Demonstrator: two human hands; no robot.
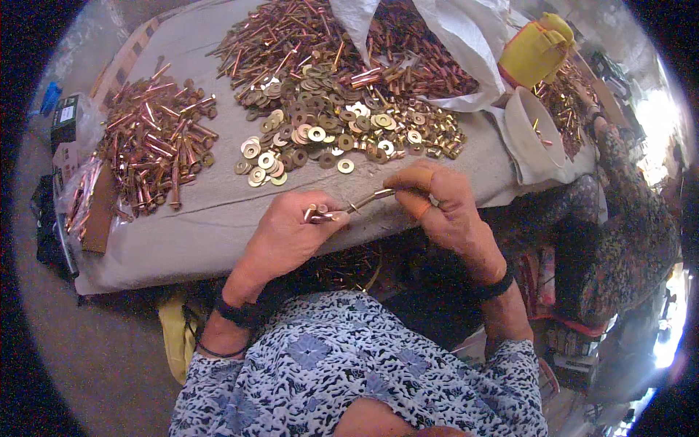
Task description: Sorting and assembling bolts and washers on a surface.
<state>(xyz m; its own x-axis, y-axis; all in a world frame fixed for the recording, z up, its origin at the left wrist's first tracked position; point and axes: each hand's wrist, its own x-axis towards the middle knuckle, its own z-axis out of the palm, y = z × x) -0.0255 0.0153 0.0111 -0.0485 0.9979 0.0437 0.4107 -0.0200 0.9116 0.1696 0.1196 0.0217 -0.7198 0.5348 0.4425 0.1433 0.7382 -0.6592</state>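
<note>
My left hand (285,227) is closed around several short brass-coloured bolts (317,214), whose ends stick out beside the thumb. One longer bolt (368,199) spans the gap between my hands, tilted up to the right, and a washer (354,208) seems to sit around it near the left fingertips. The thumb and fingers of my right hand (453,207) pinch this bolt's far end; orange covers wrap some of those fingers. Just beyond lies a heap of flat washers (316,134), with small metal sleeves (445,138) at its right side.
Bolts form a pile (156,138) at the left and a larger heap (284,36) at the back, partly on a white sack (466,44). A white bucket (535,124) lies tipped at the right, near a yellow container (537,52). Another person's patterned sleeve (619,167) shows at far right.
</note>
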